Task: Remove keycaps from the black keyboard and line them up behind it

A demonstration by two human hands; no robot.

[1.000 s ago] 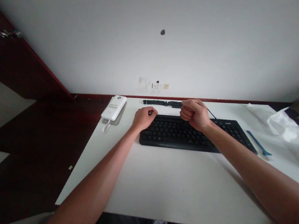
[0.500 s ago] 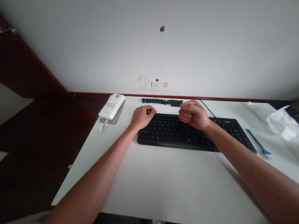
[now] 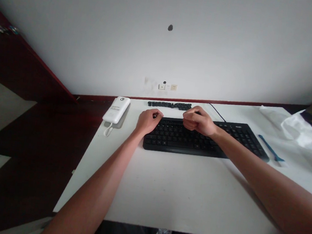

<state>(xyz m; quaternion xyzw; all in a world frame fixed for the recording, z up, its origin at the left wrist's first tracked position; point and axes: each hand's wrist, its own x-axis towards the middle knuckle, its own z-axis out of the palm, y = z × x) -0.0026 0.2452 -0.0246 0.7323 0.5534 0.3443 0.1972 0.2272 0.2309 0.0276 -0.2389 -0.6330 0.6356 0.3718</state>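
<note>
A black keyboard (image 3: 181, 144) lies on the white table. My left hand (image 3: 148, 120) rests at its upper left corner, fingers curled with thumb and forefinger closed; a dark spot shows inside the curl, but what it is I cannot tell. Over the middle of the upper key rows is my right hand (image 3: 198, 122), its fingers folded into a pinch that hides whatever is between them. Behind the keyboard, several loose black keycaps (image 3: 161, 104) form a row, with more keycaps (image 3: 183, 106) grouped at its right end.
A white power bank (image 3: 116, 110) with a short loop cable lies at the table's left. To the right of the keyboard are a blue pry tool (image 3: 270, 147) and a crumpled white plastic bag (image 3: 307, 136). The keyboard cable (image 3: 217, 112) runs back towards the wall.
My right hand has moved slightly left and its knuckles have turned, away from the loose keycaps and over the keyboard. My left hand stays at the corner.
</note>
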